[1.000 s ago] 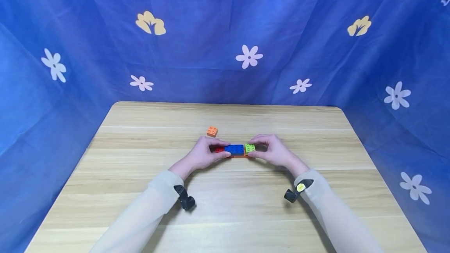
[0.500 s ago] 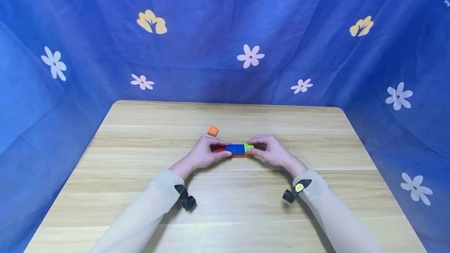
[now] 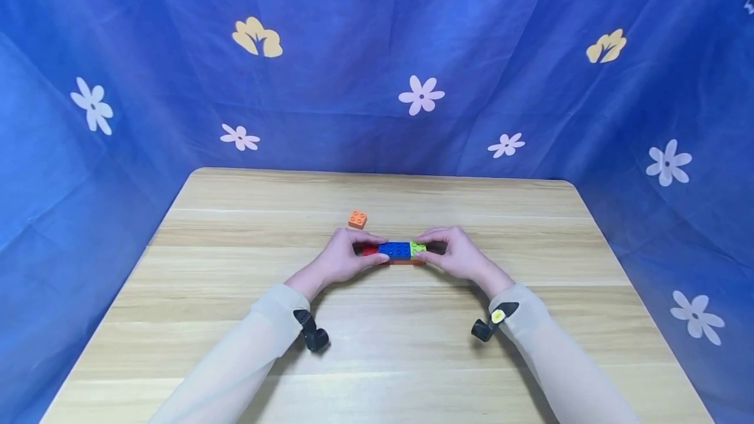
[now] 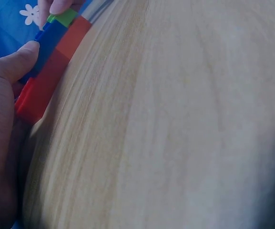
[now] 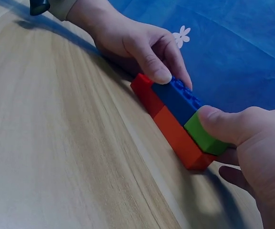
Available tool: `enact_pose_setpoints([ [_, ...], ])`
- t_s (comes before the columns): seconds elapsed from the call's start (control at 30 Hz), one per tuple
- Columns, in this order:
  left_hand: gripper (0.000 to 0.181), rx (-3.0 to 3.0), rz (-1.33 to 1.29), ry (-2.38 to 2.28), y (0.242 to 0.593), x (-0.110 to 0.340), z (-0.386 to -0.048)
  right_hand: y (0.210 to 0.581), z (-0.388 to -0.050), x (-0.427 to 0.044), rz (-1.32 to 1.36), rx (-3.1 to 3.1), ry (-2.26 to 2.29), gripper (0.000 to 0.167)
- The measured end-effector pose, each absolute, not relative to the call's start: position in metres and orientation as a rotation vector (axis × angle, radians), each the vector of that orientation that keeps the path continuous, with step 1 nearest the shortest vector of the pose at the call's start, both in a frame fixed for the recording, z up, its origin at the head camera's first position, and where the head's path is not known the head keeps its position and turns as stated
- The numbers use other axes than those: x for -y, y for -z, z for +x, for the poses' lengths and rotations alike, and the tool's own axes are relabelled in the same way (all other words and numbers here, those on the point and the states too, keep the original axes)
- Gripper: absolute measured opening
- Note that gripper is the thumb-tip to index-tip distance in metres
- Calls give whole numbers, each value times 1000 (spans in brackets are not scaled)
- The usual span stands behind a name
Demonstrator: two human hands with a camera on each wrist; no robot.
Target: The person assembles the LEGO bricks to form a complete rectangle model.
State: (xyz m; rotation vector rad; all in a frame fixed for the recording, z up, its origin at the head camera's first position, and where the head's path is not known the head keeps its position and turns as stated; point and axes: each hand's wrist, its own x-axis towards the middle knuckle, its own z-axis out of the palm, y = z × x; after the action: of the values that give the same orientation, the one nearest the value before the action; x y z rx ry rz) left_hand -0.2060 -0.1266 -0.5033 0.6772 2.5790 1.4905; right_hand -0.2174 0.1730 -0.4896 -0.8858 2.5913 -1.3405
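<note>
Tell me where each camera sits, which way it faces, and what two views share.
Head: worn on the head, facing forward and down at the table; left hand, right hand and sleeves show.
Left wrist: worn there, facing the table, blue brick at upper left; left hand at left edge, right hand's fingers at top.
Right wrist: worn there, facing blue brick and green brick; both hands show.
The wrist views share both bricks.

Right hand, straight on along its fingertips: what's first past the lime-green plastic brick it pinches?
Likely the long blue plastic brick, which sits right against the lime-green plastic brick in the right hand. Next would be the left hand; exact depth is hard to judge.
</note>
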Motion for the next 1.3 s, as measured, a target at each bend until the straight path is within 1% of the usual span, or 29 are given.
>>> enact_pose_setpoints([
  [0.23,39,-2591,697,-1496,503,125,-206,489,-219,-174,-916,-2597,1333,28],
  [0.7,38,-2543,703,-1480,499,125,-210,494,-222,-177,-926,-2564,1383,29],
  [1.13,53,-2457,634,-1547,492,139,-216,493,-218,-175,-873,-2529,1401,32],
  [1.3,51,-2453,596,-1619,487,143,-220,495,-216,-174,-833,-2532,1396,33],
])
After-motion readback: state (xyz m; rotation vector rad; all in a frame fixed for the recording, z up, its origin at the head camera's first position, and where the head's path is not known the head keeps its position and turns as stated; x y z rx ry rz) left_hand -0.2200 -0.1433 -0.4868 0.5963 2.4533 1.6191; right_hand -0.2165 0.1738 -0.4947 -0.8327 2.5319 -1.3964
